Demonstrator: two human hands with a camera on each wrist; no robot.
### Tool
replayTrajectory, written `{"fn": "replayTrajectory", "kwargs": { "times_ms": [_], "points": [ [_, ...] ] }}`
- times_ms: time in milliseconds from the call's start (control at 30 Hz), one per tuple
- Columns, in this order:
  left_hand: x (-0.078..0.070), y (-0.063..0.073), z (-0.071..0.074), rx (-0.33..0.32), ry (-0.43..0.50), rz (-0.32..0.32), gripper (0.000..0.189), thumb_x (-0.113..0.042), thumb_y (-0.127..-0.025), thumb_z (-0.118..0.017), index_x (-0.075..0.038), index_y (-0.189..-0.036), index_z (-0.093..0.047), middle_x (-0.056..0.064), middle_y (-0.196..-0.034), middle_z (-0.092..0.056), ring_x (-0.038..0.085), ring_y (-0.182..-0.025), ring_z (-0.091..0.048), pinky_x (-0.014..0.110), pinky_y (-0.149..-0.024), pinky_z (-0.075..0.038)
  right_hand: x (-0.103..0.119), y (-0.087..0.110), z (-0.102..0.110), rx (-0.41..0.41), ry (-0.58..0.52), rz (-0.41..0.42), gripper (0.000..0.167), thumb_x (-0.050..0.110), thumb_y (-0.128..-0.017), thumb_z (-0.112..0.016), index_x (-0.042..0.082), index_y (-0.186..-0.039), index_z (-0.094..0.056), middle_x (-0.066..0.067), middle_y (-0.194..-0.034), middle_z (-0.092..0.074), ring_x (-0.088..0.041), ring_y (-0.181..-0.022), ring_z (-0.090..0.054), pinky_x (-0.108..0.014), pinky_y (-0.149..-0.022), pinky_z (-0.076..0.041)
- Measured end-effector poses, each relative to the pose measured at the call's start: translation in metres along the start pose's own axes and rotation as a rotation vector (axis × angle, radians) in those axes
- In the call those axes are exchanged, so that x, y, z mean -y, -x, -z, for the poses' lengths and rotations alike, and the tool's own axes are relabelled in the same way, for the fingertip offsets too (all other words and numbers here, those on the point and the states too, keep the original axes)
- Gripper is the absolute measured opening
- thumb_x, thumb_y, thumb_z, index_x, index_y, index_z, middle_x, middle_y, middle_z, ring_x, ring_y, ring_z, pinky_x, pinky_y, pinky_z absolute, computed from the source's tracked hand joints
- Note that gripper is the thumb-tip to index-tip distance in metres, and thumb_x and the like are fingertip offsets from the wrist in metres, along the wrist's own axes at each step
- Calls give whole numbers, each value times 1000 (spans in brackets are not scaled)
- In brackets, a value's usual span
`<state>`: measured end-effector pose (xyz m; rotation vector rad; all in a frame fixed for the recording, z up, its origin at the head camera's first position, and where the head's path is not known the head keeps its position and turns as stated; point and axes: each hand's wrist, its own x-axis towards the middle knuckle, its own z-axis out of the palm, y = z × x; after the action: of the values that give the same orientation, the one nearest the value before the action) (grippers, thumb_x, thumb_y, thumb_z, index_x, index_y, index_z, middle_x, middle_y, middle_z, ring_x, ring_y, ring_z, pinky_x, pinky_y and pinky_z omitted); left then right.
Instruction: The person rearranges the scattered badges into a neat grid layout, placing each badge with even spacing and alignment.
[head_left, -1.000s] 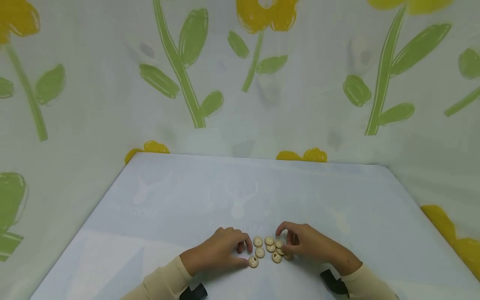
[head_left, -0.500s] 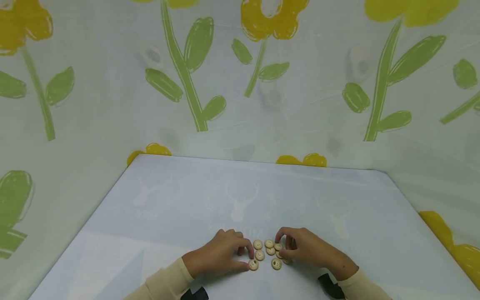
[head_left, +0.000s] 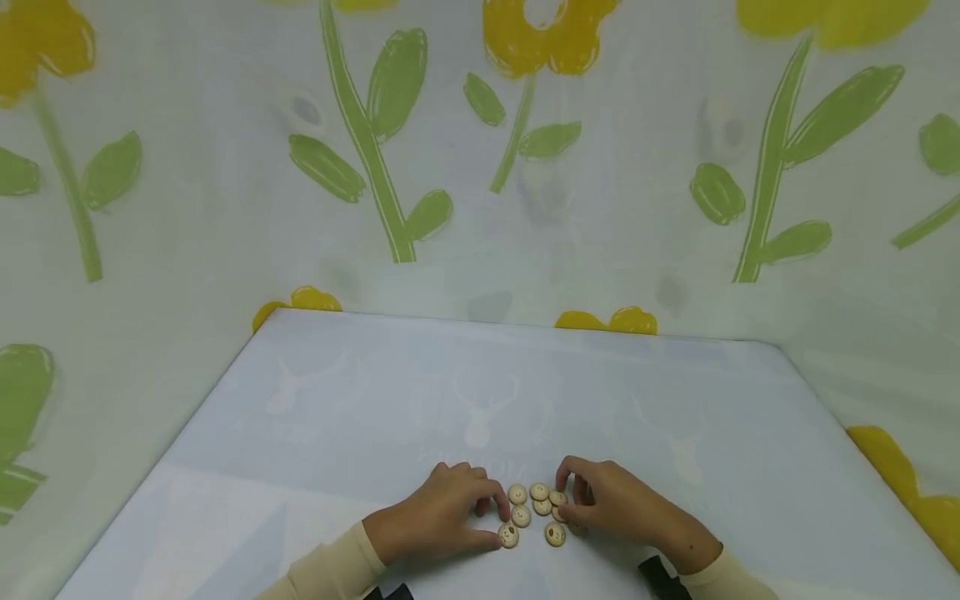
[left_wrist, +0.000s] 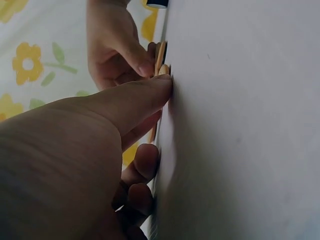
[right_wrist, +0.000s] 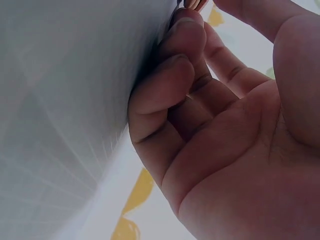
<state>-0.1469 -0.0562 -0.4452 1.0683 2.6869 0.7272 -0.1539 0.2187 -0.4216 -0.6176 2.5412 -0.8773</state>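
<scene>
Several round wooden buttons lie on the white table (head_left: 390,383) between the two hands in the head view. My left hand (head_left: 450,508) pinches the edges of the nearest button on its side (head_left: 508,535) with thumb and index finger. Two more buttons form a column above it, the middle one (head_left: 521,516) lying close to the index finger. On the right, my right hand (head_left: 618,504) holds a button (head_left: 558,498) between thumb and index finger, over a partly hidden one. Other buttons (head_left: 555,534) lie beside it. In the right wrist view the other fingers curl against the tabletop.
A pale curtain (head_left: 600,225) with yellow flowers and green leaves hangs behind and beside the table. Black wrist straps (head_left: 663,577) show below the cream sleeves. The tabletop stretches away beyond the hands, with faint deer-head prints.
The right-hand buttons have shifted slightly under the right fingers, and the lower loose button now lies a little apart from the cluster. The left hand keeps to the same button. The head view has tilted slightly.
</scene>
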Motion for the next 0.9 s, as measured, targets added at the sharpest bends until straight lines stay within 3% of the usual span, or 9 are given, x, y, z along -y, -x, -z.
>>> {"fn": "replayTrajectory", "kwargs": {
  "times_ms": [133, 333, 667, 900],
  "points": [
    [1, -2, 3, -19, 1, 9, 21, -43, -80, -81, -39, -96, -69, -21, -77, -48, -2, -76, -42, 25, -75, -31, 3, -4, 4, -15, 22, -10, 20, 33, -92, -72, 21, -104, -62, 9, -69, -58, -4, -59, -51, -23, -51, -42],
    [0, -1, 1, 3, 47, 29, 20, -42, -80, -82, -39, -95, -68, -22, -78, -48, -3, -76, -41, 25, -76, -29, 0, -4, 1, -3, -6, -33, 16, 31, -93, -71, 22, -102, -63, 8, -71, -58, -5, -60, -51, -23, -52, -42],
    [0, -4, 5, -11, 23, 15, 21, -44, -80, -81, -38, -96, -68, -20, -78, -48, -2, -77, -41, 24, -74, -29, -1, -4, 1, -51, 27, -17, 19, 27, -90, -75, 18, -102, -63, 8, -70, -57, -4, -58, -51, -23, -50, -43],
    [1, -1, 1, 11, 47, 29, 20, -43, -80, -81, -38, -96, -68, -21, -78, -47, -3, -76, -41, 24, -76, -29, -4, -3, -1, -9, -16, 13, 21, 26, -89, -75, 15, -100, -61, 8, -69, -56, -2, -57, -50, -22, -51, -43]
  ]
}}
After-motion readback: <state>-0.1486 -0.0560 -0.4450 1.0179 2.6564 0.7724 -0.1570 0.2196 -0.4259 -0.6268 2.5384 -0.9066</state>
